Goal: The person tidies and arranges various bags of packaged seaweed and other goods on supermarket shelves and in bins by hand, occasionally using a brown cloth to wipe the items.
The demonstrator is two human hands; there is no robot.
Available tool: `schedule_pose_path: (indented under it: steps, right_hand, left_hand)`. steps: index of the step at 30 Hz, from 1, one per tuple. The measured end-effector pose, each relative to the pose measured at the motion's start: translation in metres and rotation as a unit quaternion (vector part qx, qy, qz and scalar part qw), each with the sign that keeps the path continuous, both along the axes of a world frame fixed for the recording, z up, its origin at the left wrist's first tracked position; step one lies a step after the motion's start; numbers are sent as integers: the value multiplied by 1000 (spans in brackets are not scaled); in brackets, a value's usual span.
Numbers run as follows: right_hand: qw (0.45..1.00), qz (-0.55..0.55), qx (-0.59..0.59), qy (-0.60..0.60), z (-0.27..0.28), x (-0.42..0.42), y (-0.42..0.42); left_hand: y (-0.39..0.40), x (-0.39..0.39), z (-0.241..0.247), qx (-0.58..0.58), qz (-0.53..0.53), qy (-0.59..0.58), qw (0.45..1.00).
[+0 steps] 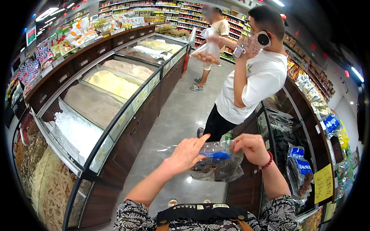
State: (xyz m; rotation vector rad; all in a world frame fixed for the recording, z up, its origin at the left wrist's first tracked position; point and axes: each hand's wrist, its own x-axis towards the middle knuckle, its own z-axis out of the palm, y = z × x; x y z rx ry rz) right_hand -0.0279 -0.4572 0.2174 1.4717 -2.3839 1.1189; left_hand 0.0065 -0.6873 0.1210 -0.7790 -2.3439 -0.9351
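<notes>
Between my hands hangs a clear plastic bag (219,166) with a blue patch near its top and dark contents low inside. My left hand (188,153) lies against the bag's left upper side, its fingers reaching forward and its thumb at the plastic; whether it grips is unclear. At the upper right corner, my right hand (249,147) pinches the plastic between thumb and fingers. A dark red bead bracelet (268,161) circles my right wrist. Similar bags with blue labels (303,166) lie on the right-hand display case.
Glass-fronted bins of white powder (75,130) and yellow meal (111,82) line the left. A person in a white shirt (251,83) stands ahead, holding a phone. Another person (221,27) is farther off, near a bag of round brown items (206,55). A yellow handwritten sign (323,183) stands right.
</notes>
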Motion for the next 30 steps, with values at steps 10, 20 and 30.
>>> schedule_pose_path:
  steps: [10, 20, 30]
  right_hand:
    - [999, 14, -14, -36, -19, -4, -5]
    - [997, 40, -41, -43, -17, -10, -8]
    - [999, 25, -32, -21, 2, -4, 3]
  left_hand:
    - [-17, 8, -2, -4, 9, -60, 998]
    - [-23, 5, -10, 84, -17, 37, 996]
    - [-19, 1, 1, 68, -87, 112, 987]
